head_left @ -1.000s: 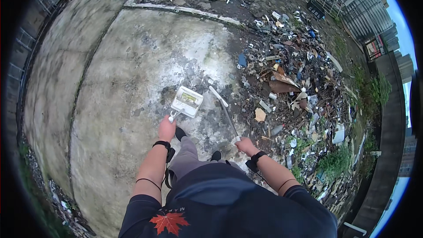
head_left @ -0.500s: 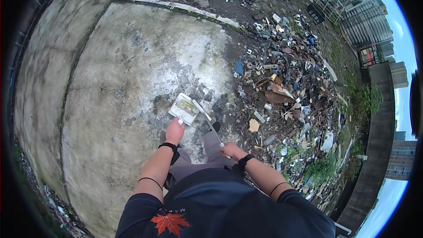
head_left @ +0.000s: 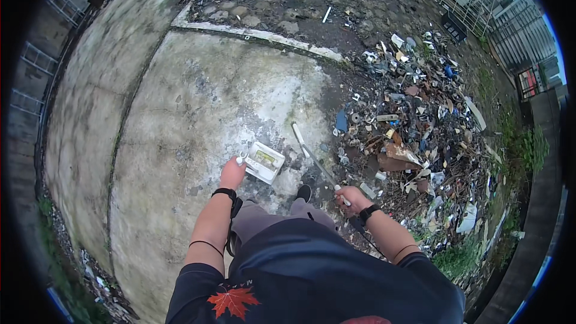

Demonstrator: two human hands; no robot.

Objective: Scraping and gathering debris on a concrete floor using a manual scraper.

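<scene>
One white dustpan [head_left: 264, 173] sits just ahead and to the right of the person's left hand [head_left: 233, 173], whose fingers are wrapped around its handle [head_left: 242, 159], over the stained concrete floor [head_left: 180, 96]; whether the pan touches the ground is hard to tell from this height. The right hand [head_left: 353, 200] grasps the white grip of a long-handled tool [head_left: 324, 173], its grey shaft slanting forward and leftward to a slim white head [head_left: 299, 135] right of the pan and apart from it. Scattered rubbish [head_left: 414, 138] lies to the tool's right, and a dark shoe [head_left: 305, 192] shows between the hands.
</scene>
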